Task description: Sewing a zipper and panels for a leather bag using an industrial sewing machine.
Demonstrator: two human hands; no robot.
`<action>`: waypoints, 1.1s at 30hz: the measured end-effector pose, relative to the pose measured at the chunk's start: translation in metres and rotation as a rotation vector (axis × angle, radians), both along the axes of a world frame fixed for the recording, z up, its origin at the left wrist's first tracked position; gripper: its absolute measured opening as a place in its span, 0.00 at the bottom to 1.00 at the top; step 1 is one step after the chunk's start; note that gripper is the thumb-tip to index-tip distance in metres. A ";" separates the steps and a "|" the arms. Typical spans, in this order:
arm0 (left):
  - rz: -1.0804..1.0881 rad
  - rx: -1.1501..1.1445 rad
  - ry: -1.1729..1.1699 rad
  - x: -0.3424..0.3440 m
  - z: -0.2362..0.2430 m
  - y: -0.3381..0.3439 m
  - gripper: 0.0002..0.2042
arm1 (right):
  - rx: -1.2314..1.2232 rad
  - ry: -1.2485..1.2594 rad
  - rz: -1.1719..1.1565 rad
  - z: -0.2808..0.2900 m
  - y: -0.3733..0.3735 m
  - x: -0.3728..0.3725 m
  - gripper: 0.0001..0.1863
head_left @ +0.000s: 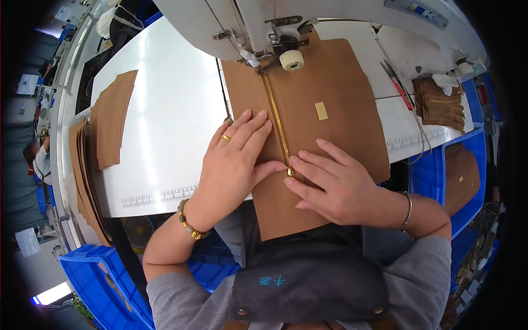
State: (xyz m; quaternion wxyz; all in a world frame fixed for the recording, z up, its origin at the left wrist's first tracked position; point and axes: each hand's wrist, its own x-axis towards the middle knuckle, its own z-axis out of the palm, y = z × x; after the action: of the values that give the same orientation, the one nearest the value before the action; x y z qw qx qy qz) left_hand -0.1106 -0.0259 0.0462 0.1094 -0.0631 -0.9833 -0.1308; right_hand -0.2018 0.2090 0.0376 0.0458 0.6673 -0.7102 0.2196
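A brown fabric panel (346,82) lies under the sewing machine (258,22) and hangs over the table's near edge. Down it runs a gold-toothed zipper (278,121), its far end at the presser foot and its gold slider (291,171) near me. My left hand (236,148) lies flat on the panel left of the zipper, fingers stretched out, thumb reaching toward the slider. On the right side of the zipper rests my right hand (335,181), fingers spread, fingertips beside the slider. A small yellowish patch (321,111) sits on the panel ahead of that hand.
Brown panels (114,118) lie at the left on the white table (157,110), with more stacked at its edge. Red-handled scissors (401,92) and a bundle of zipper strips (438,104) lie at right. Blue bins (107,286) stand low on both sides.
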 end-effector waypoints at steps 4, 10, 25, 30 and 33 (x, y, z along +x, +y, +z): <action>-0.011 -0.018 -0.023 -0.001 0.000 -0.005 0.37 | 0.012 -0.017 0.061 0.007 -0.013 -0.038 0.27; -0.014 0.049 -0.046 -0.008 0.000 -0.008 0.42 | 0.031 0.017 -0.081 -0.001 -0.040 -0.060 0.38; -0.049 0.089 -0.061 -0.016 0.005 -0.010 0.45 | 0.101 0.120 -0.056 0.006 -0.039 -0.063 0.40; -0.049 0.026 -0.050 -0.024 0.005 -0.017 0.44 | 0.081 0.114 -0.057 0.001 -0.044 -0.070 0.42; -0.031 -0.014 -0.034 -0.034 0.003 -0.024 0.45 | 0.070 0.138 -0.068 -0.003 -0.050 -0.078 0.42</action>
State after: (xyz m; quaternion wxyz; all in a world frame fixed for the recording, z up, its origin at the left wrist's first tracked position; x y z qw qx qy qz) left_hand -0.1441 -0.0497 0.0492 0.0902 -0.0767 -0.9849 -0.1264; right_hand -0.2801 0.1590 0.0347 0.0786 0.6575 -0.7349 0.1467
